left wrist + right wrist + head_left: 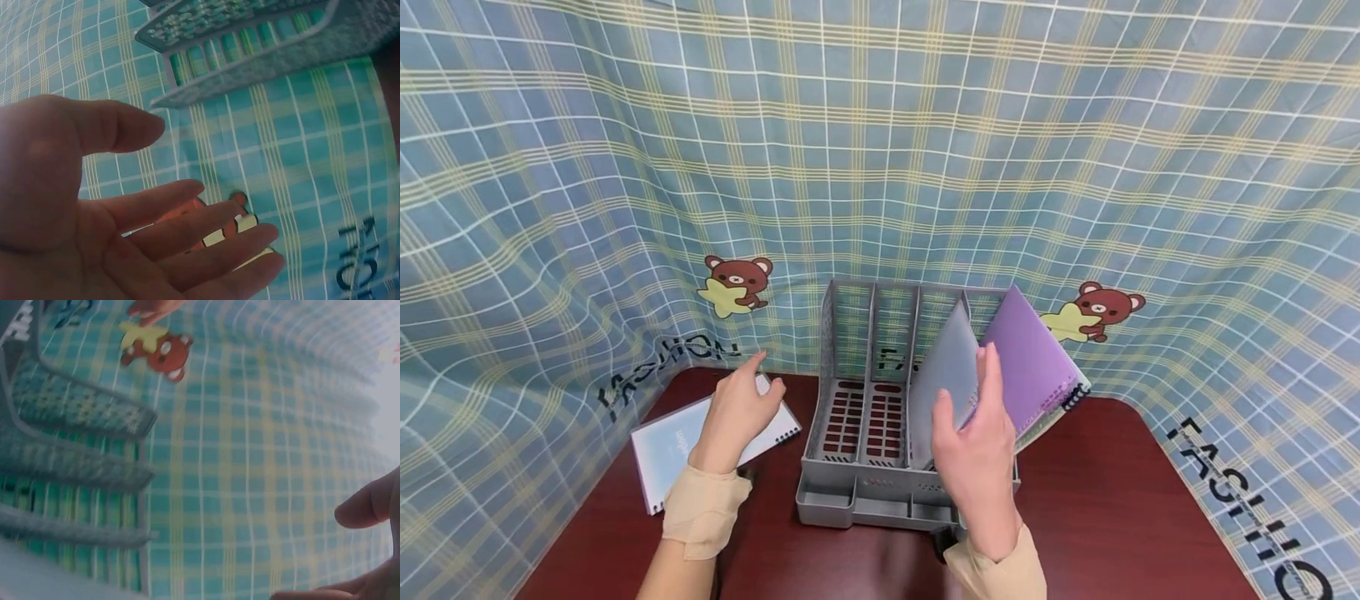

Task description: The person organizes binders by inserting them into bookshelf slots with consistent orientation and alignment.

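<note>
My left hand (733, 421) hovers above a pale blue spiral notebook (662, 450) lying flat at the left; its fingers are extended and hold nothing. In the left wrist view the palm and spread fingers (194, 234) show bare. My right hand (977, 450) is raised in front of a grey file rack (880, 479), thumb apart from the fingers, with nothing in it. A greyish-blue notebook (942, 367) and a purple spiral notebook (1026, 358) lean in the rack's right slots. Part of another spiral-bound book (1075, 396) shows behind the purple one.
Small trays (880, 507) line the rack's front. The dark red table (1112, 500) extends to both sides. A checked cloth (880, 150) with bear prints hangs behind and around it.
</note>
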Demonstrator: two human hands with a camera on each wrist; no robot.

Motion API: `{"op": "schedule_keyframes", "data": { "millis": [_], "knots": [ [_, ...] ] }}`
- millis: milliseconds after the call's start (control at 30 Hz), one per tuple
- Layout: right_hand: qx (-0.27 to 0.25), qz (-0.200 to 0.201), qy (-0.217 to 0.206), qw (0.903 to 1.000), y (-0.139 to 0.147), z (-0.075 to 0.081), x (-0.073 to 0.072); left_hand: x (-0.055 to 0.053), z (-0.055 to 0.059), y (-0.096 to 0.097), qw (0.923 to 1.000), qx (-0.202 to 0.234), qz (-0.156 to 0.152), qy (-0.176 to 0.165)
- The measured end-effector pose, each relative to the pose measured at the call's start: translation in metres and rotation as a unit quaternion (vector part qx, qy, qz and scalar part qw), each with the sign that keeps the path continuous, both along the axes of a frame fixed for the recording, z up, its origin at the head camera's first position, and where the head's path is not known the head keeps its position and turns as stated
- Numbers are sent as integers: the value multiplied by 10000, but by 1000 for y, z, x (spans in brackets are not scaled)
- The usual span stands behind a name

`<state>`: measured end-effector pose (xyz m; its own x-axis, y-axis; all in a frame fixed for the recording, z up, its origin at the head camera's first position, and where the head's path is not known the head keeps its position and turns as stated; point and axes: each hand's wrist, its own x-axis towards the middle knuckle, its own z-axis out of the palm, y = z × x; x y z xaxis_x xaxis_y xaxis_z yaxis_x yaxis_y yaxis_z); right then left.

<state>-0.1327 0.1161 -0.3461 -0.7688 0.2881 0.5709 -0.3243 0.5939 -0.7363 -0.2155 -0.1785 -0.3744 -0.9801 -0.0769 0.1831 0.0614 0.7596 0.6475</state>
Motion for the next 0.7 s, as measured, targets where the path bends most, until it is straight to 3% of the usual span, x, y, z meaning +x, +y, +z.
{"op": "schedule_keyframes", "data": {
  "millis": [133, 267, 533, 700],
  "knots": [
    [246, 617, -151, 9977, -17, 7, -2, 10, -4, -16, 9997, -203, -7, -111],
    [650, 1217, -585, 9887, -40, 6, -11, 18, -9, -34, 9989, -349, 10, -304],
    [1304, 2305, -1346, 9548, -82, -5, -29, 34, -25, -62, 9950, -868, -59, -487],
    [1625, 2829, -1281, 9366, -105, -12, -41, 42, -34, -81, 9928, -1010, -9, -638]
  ]
}}
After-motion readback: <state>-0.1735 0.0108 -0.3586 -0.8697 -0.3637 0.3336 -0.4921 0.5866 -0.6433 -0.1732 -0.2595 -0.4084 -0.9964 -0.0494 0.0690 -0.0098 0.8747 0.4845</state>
